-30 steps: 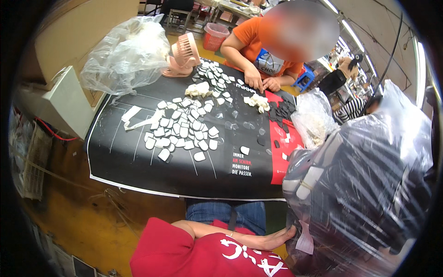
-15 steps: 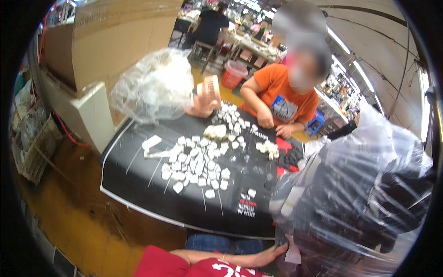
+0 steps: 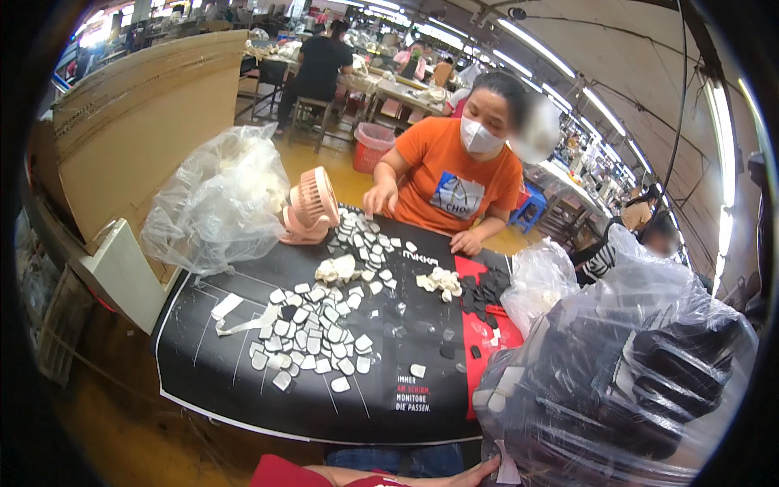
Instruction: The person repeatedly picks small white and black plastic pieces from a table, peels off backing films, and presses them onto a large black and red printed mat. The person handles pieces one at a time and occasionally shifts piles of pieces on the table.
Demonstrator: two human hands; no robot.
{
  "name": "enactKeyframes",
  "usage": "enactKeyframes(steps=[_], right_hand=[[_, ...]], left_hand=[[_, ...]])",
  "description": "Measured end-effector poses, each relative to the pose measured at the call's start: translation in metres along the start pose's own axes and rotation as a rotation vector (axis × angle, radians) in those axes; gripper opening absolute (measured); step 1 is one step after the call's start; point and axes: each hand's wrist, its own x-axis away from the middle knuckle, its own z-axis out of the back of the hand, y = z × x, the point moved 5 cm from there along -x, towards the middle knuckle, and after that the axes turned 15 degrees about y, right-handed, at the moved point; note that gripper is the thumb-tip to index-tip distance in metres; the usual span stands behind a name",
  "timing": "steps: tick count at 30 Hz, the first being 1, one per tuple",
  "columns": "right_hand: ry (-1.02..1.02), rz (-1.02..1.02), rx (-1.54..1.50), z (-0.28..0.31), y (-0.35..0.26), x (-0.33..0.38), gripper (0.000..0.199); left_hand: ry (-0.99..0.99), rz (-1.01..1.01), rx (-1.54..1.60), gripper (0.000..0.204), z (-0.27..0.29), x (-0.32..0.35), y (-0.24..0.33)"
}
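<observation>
Only one hand (image 3: 469, 472) of the wearer shows, low at the bottom edge, fingers stretched out flat toward the big clear plastic bag (image 3: 625, 390) and touching its lower left corner; which hand it is cannot be told from this view. That bag sits at the right end of the table, full of dark pieces. A black mat (image 3: 324, 398) covers the table, strewn with small white pieces (image 3: 312, 333) in the middle and black pieces (image 3: 479, 288) on a red patch. A smaller clear bag (image 3: 544, 276) stands behind. Across the table sits a person in an orange shirt (image 3: 454, 183), both hands on the mat. A pink fan (image 3: 308, 207) and another big bag (image 3: 219, 199) stand at the far left
</observation>
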Motion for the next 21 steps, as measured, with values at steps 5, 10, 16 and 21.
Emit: enactKeyframes(steps=[5, 10, 16, 21], right_hand=[[0.022, 0.021, -0.059, -0.004, 0.01, -0.002, 0.03], [0.033, 0.039, -0.085, -0.011, 0.017, -0.002, 0.032], [0.096, -0.17, -0.105, -0.002, 0.026, -0.006, 0.015], [0.076, -0.125, -0.104, -0.003, 0.024, -0.009, 0.015]], left_hand=[[-0.057, 0.041, -0.019, 0.069, 0.001, 0.013, -0.021], [-0.112, -0.061, 0.115, 0.07, -0.003, -0.015, -0.056], [-0.043, 0.035, -0.023, 0.074, -0.006, 0.027, -0.016], [-0.04, 0.001, 0.023, 0.072, -0.007, 0.026, -0.011]])
